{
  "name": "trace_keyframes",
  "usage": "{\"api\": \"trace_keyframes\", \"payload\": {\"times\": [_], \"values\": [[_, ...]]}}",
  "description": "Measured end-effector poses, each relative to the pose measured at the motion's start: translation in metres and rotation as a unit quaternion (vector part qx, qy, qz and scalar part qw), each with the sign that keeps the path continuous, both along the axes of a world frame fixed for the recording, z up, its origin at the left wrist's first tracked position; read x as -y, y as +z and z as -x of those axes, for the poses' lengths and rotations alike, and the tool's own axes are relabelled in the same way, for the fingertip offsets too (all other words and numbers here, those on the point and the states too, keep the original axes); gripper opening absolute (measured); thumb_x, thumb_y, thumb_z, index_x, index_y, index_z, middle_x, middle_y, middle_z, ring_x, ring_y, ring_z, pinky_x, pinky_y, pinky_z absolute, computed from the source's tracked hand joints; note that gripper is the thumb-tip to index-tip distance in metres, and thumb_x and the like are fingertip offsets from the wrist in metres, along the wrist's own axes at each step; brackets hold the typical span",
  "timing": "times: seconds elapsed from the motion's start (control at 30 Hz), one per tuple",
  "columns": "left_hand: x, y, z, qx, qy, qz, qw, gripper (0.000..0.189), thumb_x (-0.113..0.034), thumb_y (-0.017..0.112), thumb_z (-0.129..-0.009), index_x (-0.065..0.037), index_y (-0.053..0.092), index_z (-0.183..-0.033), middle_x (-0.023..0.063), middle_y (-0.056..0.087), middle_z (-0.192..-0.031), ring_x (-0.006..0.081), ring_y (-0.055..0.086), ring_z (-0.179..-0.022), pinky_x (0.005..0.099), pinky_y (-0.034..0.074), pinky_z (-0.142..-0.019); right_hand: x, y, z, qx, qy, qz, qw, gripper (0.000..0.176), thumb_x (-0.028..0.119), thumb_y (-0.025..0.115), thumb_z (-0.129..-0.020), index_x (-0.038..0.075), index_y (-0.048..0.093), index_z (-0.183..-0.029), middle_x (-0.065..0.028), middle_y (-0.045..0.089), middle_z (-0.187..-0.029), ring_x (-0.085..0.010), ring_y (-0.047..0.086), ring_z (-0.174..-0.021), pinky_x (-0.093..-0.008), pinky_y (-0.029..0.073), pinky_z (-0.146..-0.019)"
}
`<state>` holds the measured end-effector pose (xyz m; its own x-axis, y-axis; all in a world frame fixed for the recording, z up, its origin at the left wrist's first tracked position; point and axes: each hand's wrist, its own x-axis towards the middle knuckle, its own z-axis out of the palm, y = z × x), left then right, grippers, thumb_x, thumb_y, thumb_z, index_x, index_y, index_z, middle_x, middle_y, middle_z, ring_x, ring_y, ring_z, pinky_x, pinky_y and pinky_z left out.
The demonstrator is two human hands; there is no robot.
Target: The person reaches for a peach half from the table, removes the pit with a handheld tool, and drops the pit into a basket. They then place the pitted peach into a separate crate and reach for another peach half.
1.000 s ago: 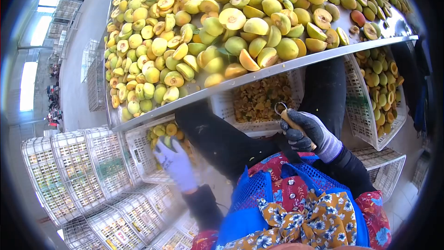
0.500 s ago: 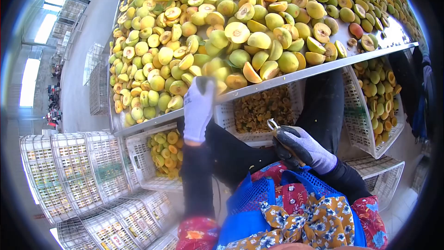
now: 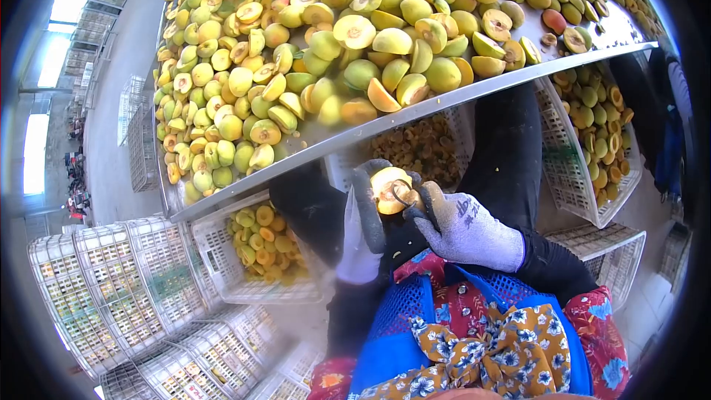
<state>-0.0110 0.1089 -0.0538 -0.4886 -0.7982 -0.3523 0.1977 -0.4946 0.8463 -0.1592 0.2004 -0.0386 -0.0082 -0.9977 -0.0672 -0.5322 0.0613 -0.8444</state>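
A yellow peach half (image 3: 388, 190) lies in my left hand (image 3: 363, 218), cut face up, with the gloved fingers closed around its far side. My right hand (image 3: 466, 226), also gloved, grips a pitting tool (image 3: 401, 187) whose curved metal loop is at the centre of the cut face. Most of the tool's handle is hidden by my right fingers. Both hands are over my lap, on the near side of a metal-edged table (image 3: 474, 98) heaped with halved peaches (image 3: 244, 81).
Beneath the table edge, a crate (image 3: 341, 170) holds small brownish pieces. White crates of peach halves stand at left (image 3: 211, 252) and right (image 3: 552, 133). Stacked crates (image 3: 96, 281) rise at far left. Another person's dark-clothed leg (image 3: 641, 111) shows at the right.
My left hand has come back from the heap on the table with a peach half. My right hand has moved left, bringing the tool's loop onto the fruit. The view has shifted slightly.
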Motion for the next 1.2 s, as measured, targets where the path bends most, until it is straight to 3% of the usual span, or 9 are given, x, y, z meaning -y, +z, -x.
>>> {"api": "trace_keyframes", "payload": {"times": [0.3,0.37,0.43,0.47,0.6,0.83,1.07,1.1,1.2], "values": [[-0.023,-0.018,0.006,0.109,0.067,0.177,0.976,0.038,-0.032,0.039,-0.107,0.001,0.056,-0.113,0.0111,0.062,-0.094,0.0173,0.064,-0.083,0.0291,0.052,-0.076,-0.007,-0.004,-0.007,0.034,0.025,-0.078,0.996,0.035,0.023,0.054,-0.096,-0.008,0.048,-0.112,-0.0216,0.062,-0.071,-0.0385,0.065,-0.065,-0.0434,0.051,-0.057],[-0.028,-0.02,0.008,0.129,0.075,0.205,0.967,0.04,-0.031,0.038,-0.106,0.004,0.055,-0.115,0.0113,0.062,-0.096,0.017,0.064,-0.084,0.0298,0.051,-0.077,-0.006,-0.011,-0.004,0.187,0.023,-0.062,0.98,0.032,0.026,0.051,-0.099,-0.005,0.051,-0.108,-0.0187,0.063,-0.074,-0.0335,0.065,-0.069,-0.0409,0.051,-0.061],[-0.026,-0.024,0.007,0.109,0.055,0.207,0.971,0.04,-0.033,0.04,-0.106,0.004,0.055,-0.114,0.0113,0.062,-0.095,0.0168,0.064,-0.084,0.0296,0.051,-0.077,-0.003,-0.004,0.002,0.333,0.018,-0.131,0.934,0.033,0.032,0.047,-0.103,0.001,0.058,-0.101,-0.0086,0.063,-0.079,-0.0177,0.06,-0.071,-0.0326,0.048,-0.062],[-0.027,-0.026,0.005,0.101,0.045,0.207,0.972,0.041,-0.033,0.04,-0.106,0.004,0.055,-0.114,0.0112,0.062,-0.095,0.0167,0.064,-0.084,0.0295,0.051,-0.077,0.0,0.01,0.013,0.493,0.007,-0.313,0.811,0.033,0.034,0.048,-0.102,0.003,0.059,-0.1,-0.0019,0.059,-0.078,-0.0097,0.054,-0.068,-0.0273,0.045,-0.059],[-0.023,-0.03,0.0,0.045,0.011,0.077,0.996,0.038,-0.032,0.042,-0.106,0.003,0.058,-0.111,0.0098,0.064,-0.091,0.0163,0.064,-0.084,0.0285,0.051,-0.076,-0.004,0.001,0.014,0.527,0.028,-0.318,0.787,0.032,0.037,0.048,-0.102,0.006,0.058,-0.102,0.0018,0.056,-0.075,-0.0064,0.051,-0.065,-0.0244,0.043,-0.056],[-0.033,-0.028,0.01,0.217,0.022,0.291,0.932,0.033,-0.023,0.038,-0.106,0.002,0.06,-0.106,0.0097,0.064,-0.09,0.0185,0.062,-0.084,0.0308,0.049,-0.078,-0.006,-0.002,0.021,0.553,0.0,-0.345,0.758,0.03,0.037,0.052,-0.102,0.008,0.056,-0.098,0.0021,0.053,-0.066,-0.0067,0.049,-0.051,-0.0215,0.04,-0.044],[-0.034,-0.009,0.021,0.4,-0.071,0.275,0.872,0.025,-0.012,0.04,-0.1,-0.001,0.061,-0.106,0.016,0.065,-0.09,0.0236,0.063,-0.081,0.0358,0.048,-0.074,-0.016,-0.021,0.019,0.536,-0.028,-0.382,0.753,0.036,0.044,0.051,-0.101,0.008,0.057,-0.099,-0.0001,0.054,-0.066,-0.0068,0.049,-0.05,-0.022,0.039,-0.04],[-0.036,-0.013,0.023,0.368,-0.048,0.251,0.894,0.024,-0.011,0.041,-0.099,0.0,0.061,-0.106,0.014,0.065,-0.09,0.0223,0.063,-0.082,0.0349,0.049,-0.075,-0.021,-0.034,0.021,0.536,0.015,-0.285,0.795,0.034,0.043,0.052,-0.1,0.009,0.057,-0.098,-0.0008,0.053,-0.065,-0.0079,0.049,-0.048,-0.023,0.039,-0.039],[-0.034,-0.027,0.022,0.142,-0.029,0.282,0.949,0.035,-0.026,0.038,-0.105,0.001,0.061,-0.104,0.0086,0.064,-0.092,0.017,0.063,-0.08,0.0303,0.052,-0.075,-0.021,-0.007,0.033,0.798,-0.027,-0.433,0.417,0.027,0.034,0.055,-0.101,0.007,0.057,-0.104,-0.0022,0.049,-0.059,-0.0079,0.043,-0.037,-0.018,0.033,-0.03]]}}
